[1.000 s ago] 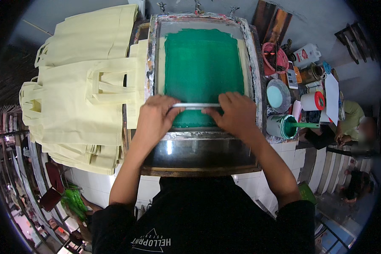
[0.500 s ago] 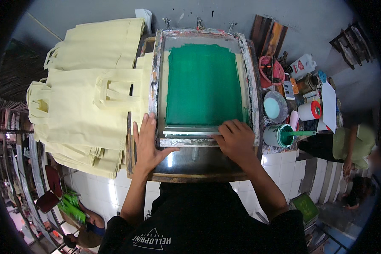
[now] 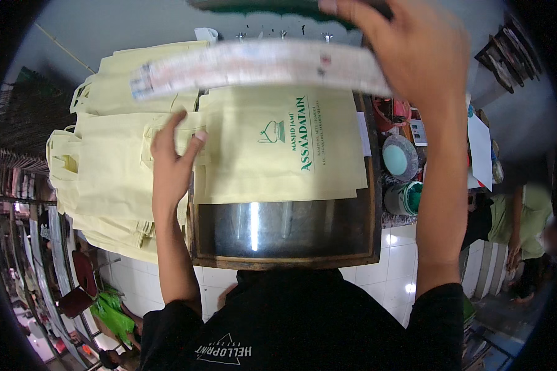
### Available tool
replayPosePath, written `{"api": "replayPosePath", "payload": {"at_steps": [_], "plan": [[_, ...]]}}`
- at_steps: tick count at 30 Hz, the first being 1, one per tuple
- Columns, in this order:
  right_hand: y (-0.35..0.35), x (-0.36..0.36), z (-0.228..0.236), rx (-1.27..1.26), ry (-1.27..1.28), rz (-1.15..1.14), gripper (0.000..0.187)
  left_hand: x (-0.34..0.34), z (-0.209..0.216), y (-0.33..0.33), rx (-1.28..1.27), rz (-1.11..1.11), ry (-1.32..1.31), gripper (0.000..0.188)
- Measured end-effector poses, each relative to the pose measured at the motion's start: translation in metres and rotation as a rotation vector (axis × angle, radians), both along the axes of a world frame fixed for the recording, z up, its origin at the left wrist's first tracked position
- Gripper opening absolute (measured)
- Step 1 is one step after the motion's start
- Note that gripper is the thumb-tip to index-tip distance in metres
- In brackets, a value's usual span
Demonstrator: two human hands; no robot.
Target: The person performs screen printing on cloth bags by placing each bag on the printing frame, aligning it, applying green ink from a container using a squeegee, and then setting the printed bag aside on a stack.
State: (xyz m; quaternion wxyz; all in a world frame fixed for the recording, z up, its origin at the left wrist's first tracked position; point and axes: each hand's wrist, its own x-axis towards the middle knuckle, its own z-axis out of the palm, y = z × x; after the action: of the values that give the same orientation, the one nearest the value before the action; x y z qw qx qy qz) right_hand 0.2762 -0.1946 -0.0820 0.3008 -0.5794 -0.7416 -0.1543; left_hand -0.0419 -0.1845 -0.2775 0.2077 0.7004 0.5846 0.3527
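My right hand grips the front edge of the printing screen frame and holds it lifted and tilted up, close to the camera. Under it a pale yellow cloth bag lies flat on the glass-topped printing board, with a green print on its face. My left hand rests on the left edge of that bag, fingers spread, where it meets the pile of blank yellow bags.
To the right of the board stand a bowl of pale green ink and a tub of green ink. Another person in a green top sits at the far right. White floor tiles lie below the board.
Both hands were pressing the squeegee at the near end of the lowered screen. Now the right hand has lifted the screen, uncovering the printed bag, and the left hand has moved onto the bag.
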Motion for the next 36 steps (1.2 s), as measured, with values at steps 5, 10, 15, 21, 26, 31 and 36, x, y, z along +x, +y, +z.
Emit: {"api": "replayPosePath", "payload": {"at_steps": [5, 10, 15, 21, 26, 31, 36], "plan": [[0.052, 0.007, 0.011, 0.223, -0.035, 0.009, 0.044, -0.035, -0.078, 0.017, -0.178, -0.024, 0.648, 0.072], [0.078, 0.025, 0.037, 0.229, -0.081, -0.086, 0.046, -0.005, -0.048, 0.043, -0.37, -0.109, 0.835, 0.059], [0.089, 0.023, 0.05, 0.16, -0.024, -0.057, 0.05, -0.025, -0.055, 0.057, -0.465, -0.16, 0.757, 0.044], [0.108, 0.036, 0.052, 0.188, -0.043, -0.029, 0.049, -0.042, -0.009, 0.061, -0.226, -0.075, 0.417, 0.04], [0.105, 0.024, 0.061, 0.124, -0.046, -0.086, 0.047, -0.158, 0.044, 0.063, -0.226, 0.144, 0.508, 0.036], [0.114, 0.023, 0.06, 0.151, 0.014, -0.066, 0.046, -0.269, 0.061, 0.05, -0.094, 0.738, 1.057, 0.055], [0.111, 0.023, 0.05, 0.223, 0.003, -0.003, 0.046, -0.184, 0.002, 0.067, 0.21, 0.479, 0.717, 0.062]]}}
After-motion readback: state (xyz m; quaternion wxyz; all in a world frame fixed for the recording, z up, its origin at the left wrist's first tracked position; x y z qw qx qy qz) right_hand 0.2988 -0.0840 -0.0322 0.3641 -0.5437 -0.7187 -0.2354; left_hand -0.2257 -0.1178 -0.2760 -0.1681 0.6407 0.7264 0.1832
